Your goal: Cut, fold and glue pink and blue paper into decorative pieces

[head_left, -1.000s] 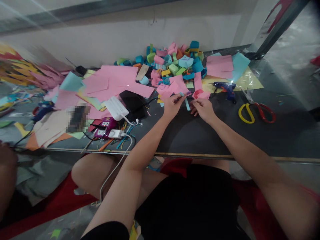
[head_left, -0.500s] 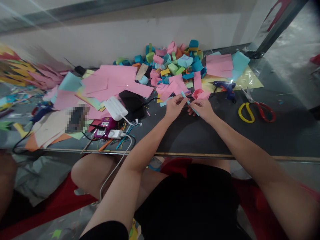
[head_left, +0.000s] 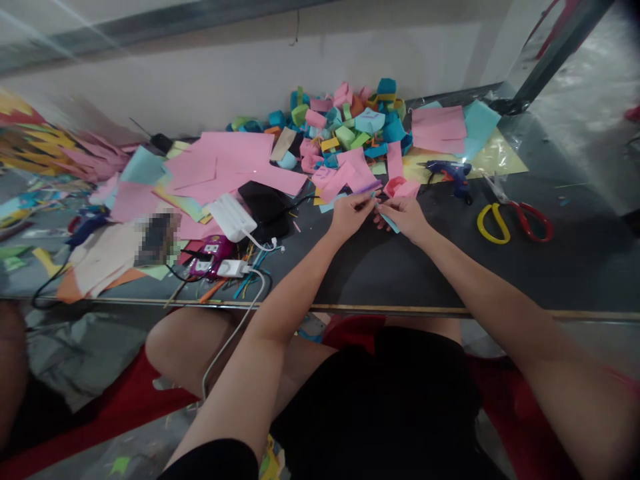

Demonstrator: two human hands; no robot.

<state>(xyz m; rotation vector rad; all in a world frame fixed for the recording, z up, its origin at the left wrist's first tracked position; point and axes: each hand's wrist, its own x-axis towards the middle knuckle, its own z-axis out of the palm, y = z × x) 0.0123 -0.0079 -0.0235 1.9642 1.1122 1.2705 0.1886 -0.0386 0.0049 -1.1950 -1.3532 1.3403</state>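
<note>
A narrow light-blue paper strip (head_left: 389,221) is pinched between my two hands above the dark table. My left hand (head_left: 351,212) has its thumb and index finger closed at the upper end of the strip. My right hand (head_left: 406,217) grips the strip lower down, and the strip's far end sticks out under its thumb. The two hands nearly touch at the fingertips. Just beyond them lie pink paper pieces (head_left: 354,171) and a curled pink strip (head_left: 396,187).
Folded paper pieces (head_left: 345,127) are heaped at the back. Right of my hands are a blue glue gun (head_left: 451,172) and scissors (head_left: 532,222) with red and yellow handles. Pink sheets (head_left: 235,157), a white adapter (head_left: 231,217) and a purple power strip (head_left: 216,252) lie left.
The strip showed long and straight above my left fingertips; now its upper end is mostly hidden between the fingers. My hands have barely moved.
</note>
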